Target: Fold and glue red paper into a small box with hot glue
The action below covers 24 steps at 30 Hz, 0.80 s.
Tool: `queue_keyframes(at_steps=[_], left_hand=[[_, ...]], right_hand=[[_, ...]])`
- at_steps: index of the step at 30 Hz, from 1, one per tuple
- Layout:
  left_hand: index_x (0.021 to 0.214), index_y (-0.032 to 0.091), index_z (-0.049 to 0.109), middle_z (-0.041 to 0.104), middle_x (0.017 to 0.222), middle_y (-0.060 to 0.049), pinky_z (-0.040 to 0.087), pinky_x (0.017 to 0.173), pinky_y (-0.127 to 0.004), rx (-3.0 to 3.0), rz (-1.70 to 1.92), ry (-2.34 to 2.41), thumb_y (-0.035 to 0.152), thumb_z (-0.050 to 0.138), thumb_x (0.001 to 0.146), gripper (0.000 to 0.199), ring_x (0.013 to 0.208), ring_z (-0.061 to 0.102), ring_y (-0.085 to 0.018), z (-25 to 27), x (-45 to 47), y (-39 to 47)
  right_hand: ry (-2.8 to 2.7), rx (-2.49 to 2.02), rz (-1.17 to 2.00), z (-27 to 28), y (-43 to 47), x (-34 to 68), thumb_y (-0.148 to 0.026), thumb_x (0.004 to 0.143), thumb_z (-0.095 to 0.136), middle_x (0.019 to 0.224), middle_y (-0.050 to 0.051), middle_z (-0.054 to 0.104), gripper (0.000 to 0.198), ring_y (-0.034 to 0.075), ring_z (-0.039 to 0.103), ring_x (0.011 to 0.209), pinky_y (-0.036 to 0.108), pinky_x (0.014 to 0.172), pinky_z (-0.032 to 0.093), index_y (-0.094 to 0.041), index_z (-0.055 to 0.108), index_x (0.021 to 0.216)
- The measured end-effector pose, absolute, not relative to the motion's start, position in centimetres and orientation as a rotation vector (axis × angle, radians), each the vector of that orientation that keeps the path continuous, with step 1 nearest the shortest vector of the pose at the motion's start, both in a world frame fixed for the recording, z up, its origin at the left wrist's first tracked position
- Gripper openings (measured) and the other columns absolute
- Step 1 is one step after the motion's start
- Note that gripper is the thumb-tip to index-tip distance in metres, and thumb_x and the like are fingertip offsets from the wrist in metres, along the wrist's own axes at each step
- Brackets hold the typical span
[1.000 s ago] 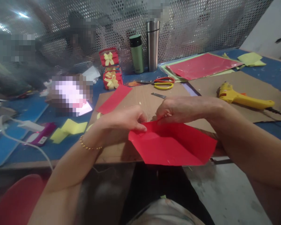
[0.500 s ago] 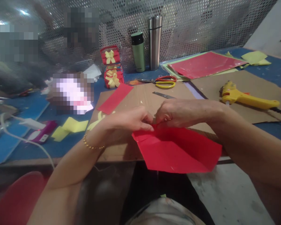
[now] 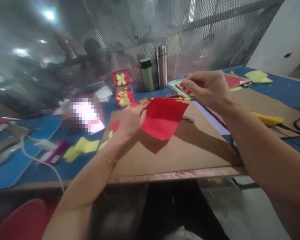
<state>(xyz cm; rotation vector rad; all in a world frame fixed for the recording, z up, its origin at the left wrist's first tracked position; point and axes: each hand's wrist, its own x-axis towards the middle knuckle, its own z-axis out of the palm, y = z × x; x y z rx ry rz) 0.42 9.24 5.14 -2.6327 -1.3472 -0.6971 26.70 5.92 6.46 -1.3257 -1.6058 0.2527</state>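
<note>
My left hand (image 3: 133,119) is closed on the edge of a sheet of red paper (image 3: 165,118), held tilted above the cardboard (image 3: 150,166). To the right and higher, my right hand (image 3: 207,87) is apart from the sheet, thumb and fingers pinched together. What lies between those fingertips, if anything, I cannot make out. Beyond the red paper, scissors (image 3: 175,97) are partly hidden behind it. A metal blade (image 3: 188,119) lies on the cardboard beside it. Another red strip (image 3: 114,125) is mostly covered by my left hand.
A yellow glue gun (image 3: 267,118) lies at right, partly behind my forearm. A green tumbler (image 3: 147,75) and steel flask (image 3: 162,66) stand at the back, near red boxes with yellow bows (image 3: 124,97). Yellow paper pieces (image 3: 82,148) and a white cable (image 3: 42,158) lie at left.
Both hands were together pinching the red paper near the table's front edge. The hands have parted: the left has carried the paper forward over the cardboard; the right has risen away. The view has tilted up.
</note>
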Motion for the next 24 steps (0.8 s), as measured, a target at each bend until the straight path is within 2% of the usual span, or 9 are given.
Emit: queue_keyframes(at_steps=[4, 6, 10, 13, 16, 20, 24], left_hand=[[0.089, 0.016, 0.072, 0.075, 0.086, -0.015, 0.040, 0.069, -0.034, -2.258, -0.702, -1.601, 0.029, 0.048, 0.098, 0.029, 0.076, 0.064, -0.024, 4.1, -1.0, 11.8], [0.091, 0.016, 0.073, 0.075, 0.087, -0.017, 0.040, 0.069, -0.036, -2.192, -0.713, -1.636, 0.030, 0.046, 0.099, 0.031, 0.075, 0.065, -0.026, 4.0, -1.4, 12.5], [0.092, 0.014, 0.073, 0.075, 0.086, -0.019, 0.041, 0.071, -0.037, -2.154, -0.714, -1.674, 0.027, 0.047, 0.098, 0.030, 0.077, 0.067, -0.027, 4.1, -1.3, 12.2], [0.090, 0.014, 0.073, 0.075, 0.088, -0.019, 0.042, 0.072, -0.037, -2.158, -0.739, -1.645, 0.027, 0.048, 0.098, 0.029, 0.083, 0.067, -0.029, 3.9, -0.5, 11.3], [0.087, 0.015, 0.072, 0.075, 0.087, -0.018, 0.044, 0.074, -0.037, -2.163, -0.789, -1.554, 0.027, 0.049, 0.098, 0.028, 0.086, 0.068, -0.028, 3.5, 0.2, 10.4], [0.087, 0.015, 0.072, 0.075, 0.085, -0.017, 0.044, 0.072, -0.037, -2.164, -0.795, -1.534, 0.027, 0.049, 0.098, 0.028, 0.084, 0.068, -0.027, 3.3, 0.5, 10.0], [0.087, 0.016, 0.072, 0.075, 0.085, -0.018, 0.043, 0.069, -0.038, -2.177, -0.771, -1.593, 0.027, 0.049, 0.097, 0.027, 0.077, 0.066, -0.026, 3.6, 0.3, 10.4]], right_hand=[[-1.361, -1.439, 0.237, 5.1, 8.0, 27.5, -0.034, 0.088, 0.066, 0.060, 0.002, 0.060, 0.022, 0.017, 0.056, 0.061, 0.031, 0.058, 0.042, -0.020, 0.068, 0.070], [-1.359, -1.468, 0.363, 4.5, 8.4, 27.0, -0.039, 0.087, 0.071, 0.059, 0.002, 0.060, 0.028, 0.016, 0.055, 0.058, 0.030, 0.055, 0.042, -0.020, 0.067, 0.068], [-1.393, -1.492, 0.742, 3.7, 8.0, 24.9, -0.054, 0.091, 0.069, 0.070, 0.006, 0.066, 0.043, 0.011, 0.054, 0.053, 0.025, 0.047, 0.038, -0.017, 0.063, 0.070], [-1.456, -1.568, 0.815, 3.5, 7.2, 23.3, -0.058, 0.090, 0.067, 0.064, 0.003, 0.062, 0.047, 0.010, 0.049, 0.050, 0.025, 0.046, 0.035, -0.017, 0.061, 0.068], [-1.564, -1.582, 0.772, 3.6, 6.4, 22.3, -0.053, 0.084, 0.075, 0.058, -0.001, 0.057, 0.039, 0.010, 0.046, 0.052, 0.025, 0.049, 0.033, -0.017, 0.064, 0.072], [-1.566, -1.561, 0.766, 3.5, 6.1, 21.9, -0.033, 0.082, 0.071, 0.057, -0.002, 0.057, 0.019, 0.011, 0.047, 0.053, 0.026, 0.052, 0.034, -0.017, 0.066, 0.073], [-1.513, -1.498, 0.864, 2.7, 6.9, 22.1, -0.029, 0.082, 0.070, 0.055, -0.002, 0.054, 0.023, 0.010, 0.046, 0.050, 0.025, 0.051, 0.033, -0.018, 0.060, 0.064]])
